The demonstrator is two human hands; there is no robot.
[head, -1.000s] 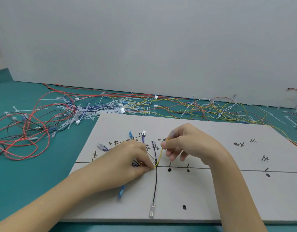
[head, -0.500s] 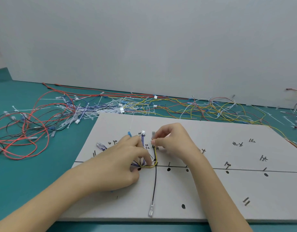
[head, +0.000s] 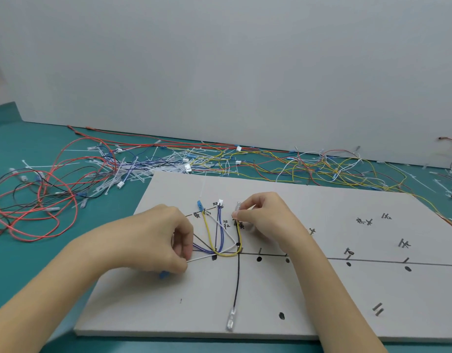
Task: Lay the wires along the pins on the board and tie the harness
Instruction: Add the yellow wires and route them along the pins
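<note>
We pinch the yellow wire [head: 239, 238] upright in our right hand [head: 263, 215] — its bend runs left toward our left hand [head: 166, 238], curled on the white wire [head: 207, 256].

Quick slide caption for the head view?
Left hand pinches wires; right hand seats the yellow wire end on the board.

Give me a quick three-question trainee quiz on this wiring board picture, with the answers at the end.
1. True or false: the black wire runs toward the near edge of the board.
2. Which hand pinches the clear terminal at the yellow wire? A left, B right.
3. Fill in: the left hand holds a ___ wire beside the junction.

Key: 1 true. 2 B, the right hand. 3 white.
</note>
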